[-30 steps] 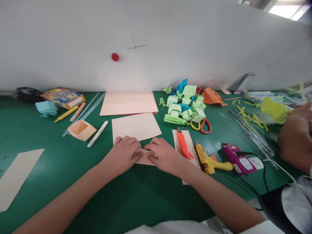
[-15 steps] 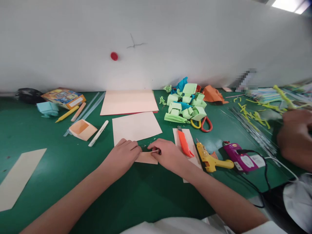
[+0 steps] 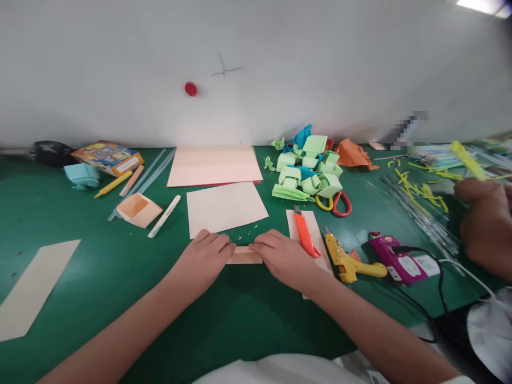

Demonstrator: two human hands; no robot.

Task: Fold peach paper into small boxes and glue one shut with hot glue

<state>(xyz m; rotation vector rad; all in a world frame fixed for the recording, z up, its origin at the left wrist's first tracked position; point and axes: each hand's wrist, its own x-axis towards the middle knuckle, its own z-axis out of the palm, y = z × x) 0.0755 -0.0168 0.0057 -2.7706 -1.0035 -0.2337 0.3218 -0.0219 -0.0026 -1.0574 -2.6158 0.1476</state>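
Between my hands lies a folded strip of peach paper [image 3: 244, 256], close to the table surface. My left hand [image 3: 208, 255] grips its left end with the fingers curled over the far edge. At the opposite end my right hand [image 3: 277, 255] pinches the strip, fingers bent and thumb hidden. Just beyond the hands is a pale peach sheet [image 3: 226, 208] with tiny paper scraps beside its near edge. An orange utility knife [image 3: 305, 234] rests on another peach strip [image 3: 294, 226] by my right hand.
Right of my hands are a yellow glue gun [image 3: 348, 258], a purple power strip [image 3: 394, 258] and cables. Green folded paper pieces [image 3: 308, 168] and scissors [image 3: 340, 204] sit farther back. Leftward are a peach paper box [image 3: 139, 209] and white pen [image 3: 164, 216]. A co-worker's hand [image 3: 486, 224] is far right.
My right hand has turned palm-down over the strip's right end. The raised paper edge now lies flatter, and the strip looks narrower. The co-worker's hand still holds a yellow piece.
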